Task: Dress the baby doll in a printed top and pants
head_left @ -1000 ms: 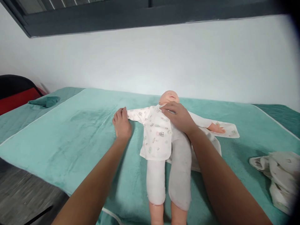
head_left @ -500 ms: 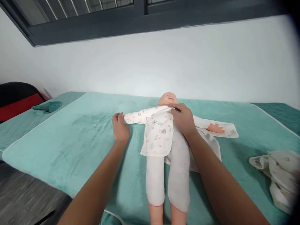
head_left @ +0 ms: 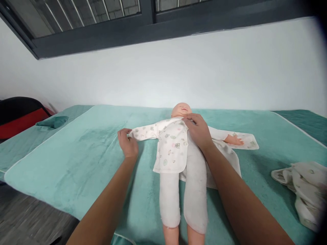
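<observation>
A baby doll lies on its back on the green padded cover. Its body and legs are white cloth. A white printed baby shirt covers its chest on the left side, and that sleeve is on the doll's arm. My left hand pinches the cuff end of this sleeve. My right hand grips the shirt's front edge near the neckline, just under the doll's chin. The shirt's other half lies spread under the doll's bare-handed arm at the right.
A crumpled white garment rests on the cover at the right. A black and red item stands at the far left, close to a small green cloth bundle. A white wall and a barred window border the back.
My left hand has moved slightly left and down, drawing the sleeve out straighter. My right hand stays at the neckline. The camera view has tilted up a little.
</observation>
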`<state>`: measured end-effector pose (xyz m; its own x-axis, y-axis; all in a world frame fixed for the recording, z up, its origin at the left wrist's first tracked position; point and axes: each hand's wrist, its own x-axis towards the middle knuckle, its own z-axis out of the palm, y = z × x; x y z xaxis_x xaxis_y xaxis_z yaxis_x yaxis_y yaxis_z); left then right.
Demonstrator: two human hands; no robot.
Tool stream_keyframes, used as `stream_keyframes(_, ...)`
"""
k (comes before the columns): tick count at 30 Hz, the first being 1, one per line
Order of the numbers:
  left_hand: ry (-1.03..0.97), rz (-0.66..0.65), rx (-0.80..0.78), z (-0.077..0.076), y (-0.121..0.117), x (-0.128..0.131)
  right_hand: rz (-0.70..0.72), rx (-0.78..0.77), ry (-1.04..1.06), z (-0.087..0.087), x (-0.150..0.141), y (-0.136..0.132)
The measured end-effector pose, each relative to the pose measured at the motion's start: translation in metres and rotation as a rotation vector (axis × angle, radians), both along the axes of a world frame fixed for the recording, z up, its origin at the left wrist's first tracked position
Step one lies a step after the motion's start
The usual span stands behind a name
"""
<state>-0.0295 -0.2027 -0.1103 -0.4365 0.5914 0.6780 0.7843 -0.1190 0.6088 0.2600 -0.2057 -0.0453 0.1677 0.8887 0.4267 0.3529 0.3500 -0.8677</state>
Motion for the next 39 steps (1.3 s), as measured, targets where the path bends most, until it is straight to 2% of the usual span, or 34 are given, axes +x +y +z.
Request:
stream_keyframes(5,-0.014,-0.02,0.014,0.001,0.002,0.002,-0.04,0.0,-0.038,-0.004,0.005,0.007)
stream_keyframes(8,0.01,-0.017,-0.01,0.003,0.001,0.002,-0.087,-0.025,-0.146,-0.011,0.021,0.017)
stream_keyframes(10,0.018,-0.006,-0.03,0.004,0.0,0.001,-0.145,-0.035,-0.271,-0.019,0.043,0.02)
stream_keyframes(13,0.048,0.0,-0.045,0.003,-0.001,0.001,-0.253,-0.086,-0.472,-0.032,0.092,0.017)
stream_keyframes(16,0.067,-0.003,-0.049,0.001,-0.001,0.001,-0.355,-0.318,-0.514,-0.041,0.139,0.005)
stream_keyframes(18,0.067,-0.009,-0.057,0.001,-0.002,0.001,-0.403,-0.443,-0.491,-0.044,0.159,-0.003)
stream_keyframes(23,0.05,-0.029,-0.087,0.002,-0.002,0.001,-0.499,-0.523,-0.578,-0.044,0.169,-0.017)
stream_keyframes(29,0.001,-0.006,-0.106,0.005,0.0,0.003,-0.502,-0.616,-0.67,-0.041,0.174,-0.018)
stream_keyframes(32,0.004,-0.005,-0.108,0.005,0.0,0.004,-0.462,-0.622,-0.531,-0.038,0.179,-0.019)
stream_keyframes(36,0.003,-0.004,-0.106,0.006,-0.001,0.005,-0.369,-0.568,0.035,-0.032,0.176,-0.022)
stream_keyframes(39,0.0,-0.01,-0.095,0.006,-0.001,0.005,-0.313,-0.481,0.295,-0.029,0.17,-0.023)
